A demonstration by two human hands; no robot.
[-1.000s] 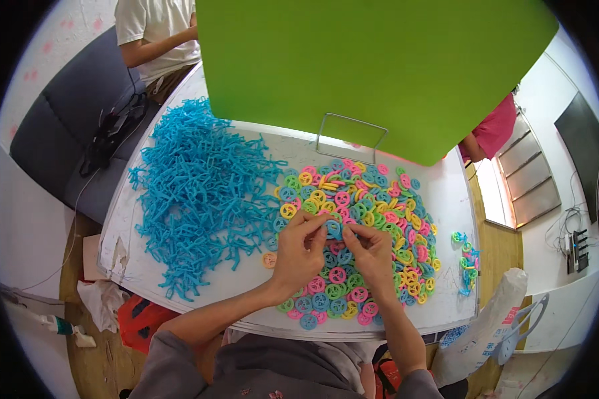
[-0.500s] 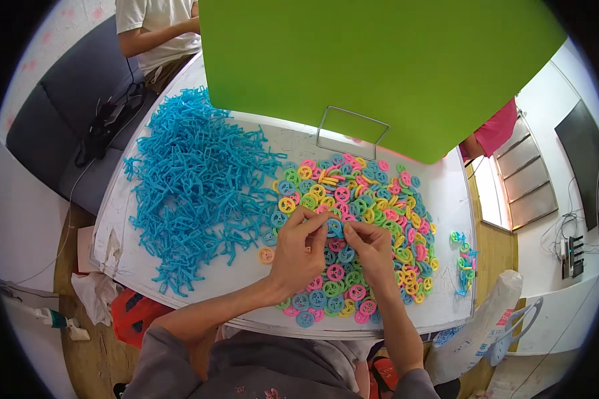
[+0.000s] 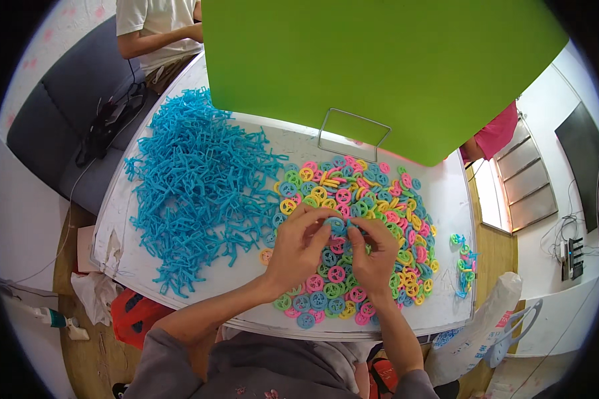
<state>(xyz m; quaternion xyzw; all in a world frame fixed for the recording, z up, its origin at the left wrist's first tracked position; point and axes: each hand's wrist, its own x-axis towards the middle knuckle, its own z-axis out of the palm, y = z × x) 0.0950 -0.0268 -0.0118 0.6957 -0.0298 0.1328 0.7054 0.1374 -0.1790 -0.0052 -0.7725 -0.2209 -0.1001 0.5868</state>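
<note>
Over the pile of small plastic wheels [image 3: 412,253] in pink, yellow, green and blue, both my hands meet at the fingertips. My left hand [image 3: 298,245] pinches a blue wheel [image 3: 336,226] by its rim. Against that wheel's right side are the closed fingertips of my right hand [image 3: 376,253]; a small blue bit shows there, too small to name. To the left spreads a big heap of blue plastic frame-like pieces [image 3: 193,179], some lying loose toward the wheels. An orange wheel [image 3: 266,257] lies beside my left wrist, partly covered.
A large green board [image 3: 379,73] with a wire stand [image 3: 355,132] rises at the back of the white table [image 3: 116,219]. Joined wheel pieces [image 3: 465,266] lie by the right edge. Two people are partly visible behind, one in a white shirt [image 3: 166,40], one with a pink sleeve [image 3: 499,133].
My right hand has shifted slightly and curled its fingers in more at the blue wheel. The blue wheel has turned a little in my left fingers and is more covered.
</note>
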